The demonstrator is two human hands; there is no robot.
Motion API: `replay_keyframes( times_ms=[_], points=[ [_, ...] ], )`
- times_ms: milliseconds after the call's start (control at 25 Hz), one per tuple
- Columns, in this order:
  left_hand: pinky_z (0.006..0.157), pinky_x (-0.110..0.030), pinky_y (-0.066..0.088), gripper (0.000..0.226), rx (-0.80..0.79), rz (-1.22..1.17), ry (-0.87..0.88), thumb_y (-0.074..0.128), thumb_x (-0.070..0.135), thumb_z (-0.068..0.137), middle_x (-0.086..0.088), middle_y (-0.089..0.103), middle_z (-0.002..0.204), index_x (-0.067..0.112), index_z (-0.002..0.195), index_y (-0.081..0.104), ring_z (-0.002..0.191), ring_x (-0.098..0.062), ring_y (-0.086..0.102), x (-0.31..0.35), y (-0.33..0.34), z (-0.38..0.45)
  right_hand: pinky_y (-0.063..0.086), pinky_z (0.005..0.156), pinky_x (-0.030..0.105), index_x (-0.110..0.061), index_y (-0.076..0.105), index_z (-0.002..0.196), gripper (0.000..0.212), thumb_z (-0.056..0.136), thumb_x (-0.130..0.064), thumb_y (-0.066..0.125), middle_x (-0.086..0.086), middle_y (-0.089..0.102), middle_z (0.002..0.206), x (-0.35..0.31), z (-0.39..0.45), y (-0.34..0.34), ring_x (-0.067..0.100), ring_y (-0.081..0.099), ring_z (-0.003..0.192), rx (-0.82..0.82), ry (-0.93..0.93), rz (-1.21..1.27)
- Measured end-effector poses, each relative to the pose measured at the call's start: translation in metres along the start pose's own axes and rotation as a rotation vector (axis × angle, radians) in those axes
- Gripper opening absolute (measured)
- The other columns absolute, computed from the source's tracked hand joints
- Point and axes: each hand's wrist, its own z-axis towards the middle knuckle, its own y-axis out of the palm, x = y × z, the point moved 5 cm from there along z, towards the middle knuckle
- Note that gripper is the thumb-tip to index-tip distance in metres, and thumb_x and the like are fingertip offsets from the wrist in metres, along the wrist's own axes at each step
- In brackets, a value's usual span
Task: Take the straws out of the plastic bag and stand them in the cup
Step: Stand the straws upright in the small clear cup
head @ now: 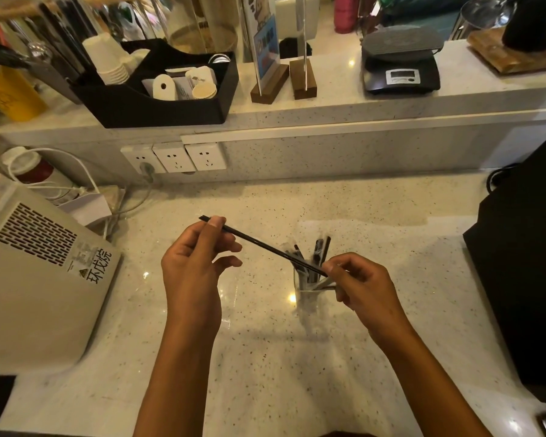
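A thin black straw (259,244) stretches between both hands above the counter, slanting down to the right. My left hand (196,266) pinches its upper left end between thumb and fingers. My right hand (360,285) pinches the lower right end, just over a clear cup (308,294) that stands on the speckled counter. Several dark straws (319,250) lean upright in that cup. I cannot make out a plastic wrapper on the held straw, and no plastic bag shows clearly.
A beige appliance (35,279) with a vent grille sits at the left. A large black object (524,272) fills the right side. Wall sockets (174,157) and white cables lie behind. On the raised ledge stand a black organiser (158,102), sign stands and a scale (401,70).
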Motion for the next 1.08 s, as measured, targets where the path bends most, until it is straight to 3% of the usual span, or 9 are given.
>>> replay_keyframes(
  times_ms=[280, 440, 560, 640, 720, 920, 1080],
  points=[
    [0.059, -0.028, 0.056, 0.019, -0.012, -0.008, -0.005, 0.061, 0.026, 0.099, -0.002, 0.070, 0.073, 0.015, 0.092, 0.075, 0.072, -0.016, 0.069, 0.000, 0.006, 0.000, 0.042, 0.047, 0.019, -0.026, 0.077, 0.089, 0.007, 0.091, -0.021, 0.072, -0.008, 0.067, 0.065, -0.008, -0.003, -0.009, 0.006, 0.048, 0.050, -0.003, -0.034, 0.135],
    [0.059, -0.028, 0.056, 0.021, -0.033, -0.043, -0.010, 0.060, 0.025, 0.099, -0.001, 0.070, 0.073, 0.018, 0.088, 0.076, 0.071, -0.015, 0.068, 0.002, 0.007, 0.001, 0.042, 0.048, 0.022, -0.026, 0.078, 0.091, 0.007, 0.085, -0.023, 0.076, 0.011, 0.075, 0.084, -0.015, -0.005, -0.013, 0.010, 0.047, 0.051, 0.024, -0.058, 0.186],
    [0.060, -0.027, 0.056, 0.021, -0.097, -0.054, -0.026, 0.060, 0.025, 0.100, -0.003, 0.072, 0.078, 0.020, 0.090, 0.077, 0.074, -0.017, 0.069, 0.001, 0.014, -0.003, 0.041, 0.048, 0.023, -0.022, 0.077, 0.089, 0.015, 0.075, -0.028, 0.077, 0.008, 0.072, 0.078, -0.023, -0.006, -0.019, 0.013, 0.045, 0.051, 0.074, -0.044, 0.352],
    [0.062, -0.027, 0.057, 0.018, -0.174, -0.034, -0.045, 0.062, 0.027, 0.097, -0.005, 0.075, 0.083, 0.020, 0.093, 0.078, 0.077, -0.019, 0.071, -0.002, 0.021, -0.006, 0.033, 0.043, 0.020, -0.018, 0.076, 0.087, 0.012, 0.076, -0.023, 0.075, 0.004, 0.071, 0.078, -0.033, -0.007, -0.029, 0.010, 0.045, 0.050, 0.062, -0.042, 0.576],
    [0.066, -0.030, 0.058, 0.021, -0.261, 0.027, -0.072, 0.065, 0.036, 0.090, -0.007, 0.077, 0.088, 0.021, 0.094, 0.079, 0.080, -0.021, 0.072, -0.007, 0.028, -0.009, 0.033, 0.043, 0.018, -0.018, 0.077, 0.088, 0.016, 0.077, -0.031, 0.078, -0.001, 0.068, 0.076, -0.047, -0.010, -0.042, 0.007, 0.049, 0.053, 0.066, -0.085, 0.642],
    [0.079, -0.038, 0.060, 0.039, -0.323, 0.201, -0.106, 0.058, 0.053, 0.086, -0.004, 0.079, 0.095, 0.022, 0.098, 0.079, 0.089, -0.023, 0.075, -0.020, 0.030, -0.017, 0.046, 0.053, 0.018, -0.034, 0.076, 0.086, 0.032, 0.071, -0.061, 0.071, -0.009, 0.068, 0.077, -0.083, -0.028, -0.093, 0.003, 0.057, 0.064, 0.379, -0.206, 0.283],
    [0.075, -0.034, 0.060, 0.027, -0.255, 0.252, -0.099, 0.055, 0.035, 0.100, -0.002, 0.078, 0.092, 0.021, 0.097, 0.078, 0.085, -0.021, 0.074, -0.024, 0.022, -0.012, 0.052, 0.061, 0.020, -0.033, 0.072, 0.099, 0.035, 0.086, -0.064, 0.062, -0.007, 0.066, 0.079, -0.102, -0.040, -0.116, 0.003, 0.061, 0.068, 0.477, -0.303, -0.100]
  ],
)
